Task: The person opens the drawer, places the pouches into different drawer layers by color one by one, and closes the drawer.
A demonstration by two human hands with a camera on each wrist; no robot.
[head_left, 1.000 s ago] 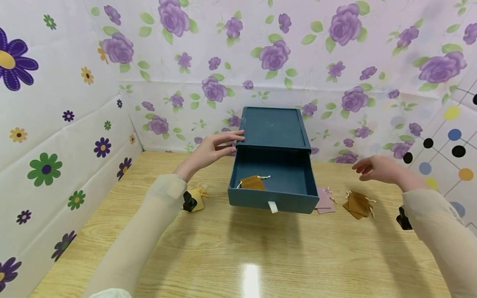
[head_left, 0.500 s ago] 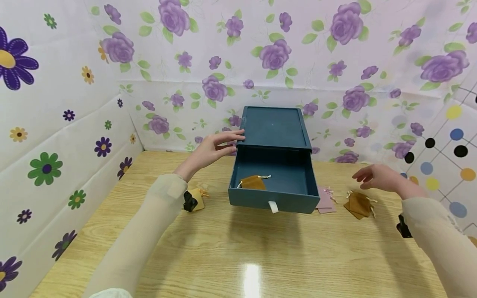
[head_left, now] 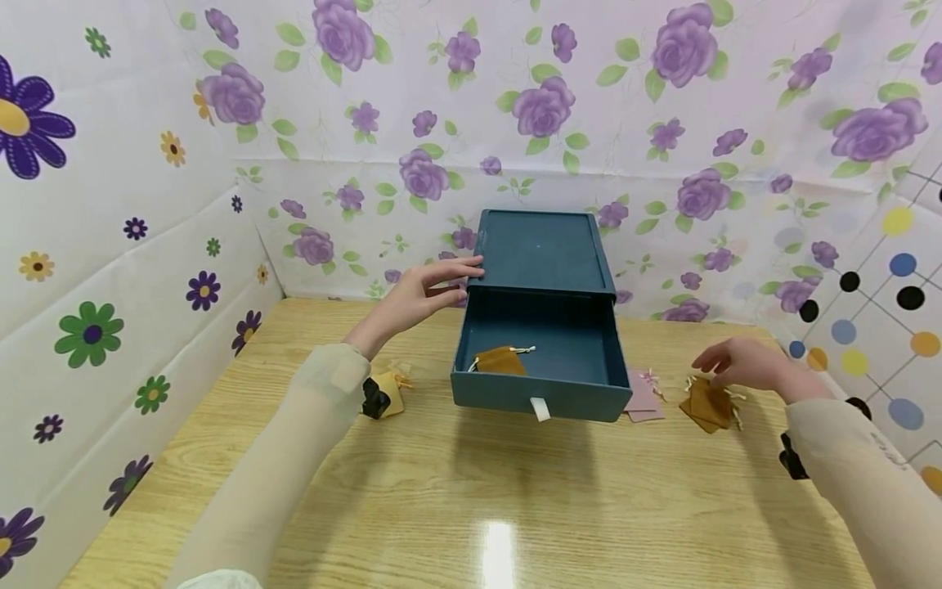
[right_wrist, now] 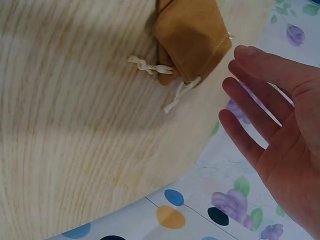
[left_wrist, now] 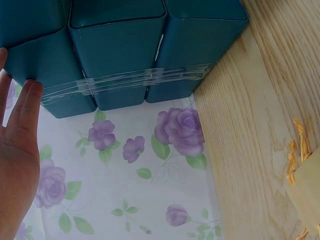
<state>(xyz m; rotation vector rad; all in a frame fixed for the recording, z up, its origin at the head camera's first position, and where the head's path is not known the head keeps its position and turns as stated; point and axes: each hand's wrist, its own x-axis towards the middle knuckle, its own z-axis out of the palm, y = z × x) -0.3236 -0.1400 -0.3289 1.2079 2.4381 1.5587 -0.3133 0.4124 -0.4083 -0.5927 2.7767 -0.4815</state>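
Observation:
A dark blue drawer box point(head_left: 540, 249) stands at the back of the table, its top drawer point(head_left: 486, 391) pulled out. Inside the drawer, near the front left, lies a brown drawstring pouch point(head_left: 502, 361). My left hand point(head_left: 419, 298) touches the box's left side with its fingers extended. On the right, my right hand point(head_left: 752, 365) hovers just over a small pile of brown drawstring pouches point(head_left: 708, 405). In the right wrist view the fingers of the right hand point(right_wrist: 290, 115) are loosely spread beside the pouches point(right_wrist: 192, 37), with nothing between them.
Pink pouches point(head_left: 643, 397) lie right of the drawer. A yellow pouch point(head_left: 390, 394) lies on the left, partly behind the left wrist's black camera point(head_left: 374, 398). Clear tape point(left_wrist: 150, 77) binds the box's stacked units. Flowered cloth point(head_left: 441, 106) hangs behind the wooden table point(head_left: 456, 483).
My right hand has come down toward the brown pouches. The left hand, the box and the open drawer have stayed in place.

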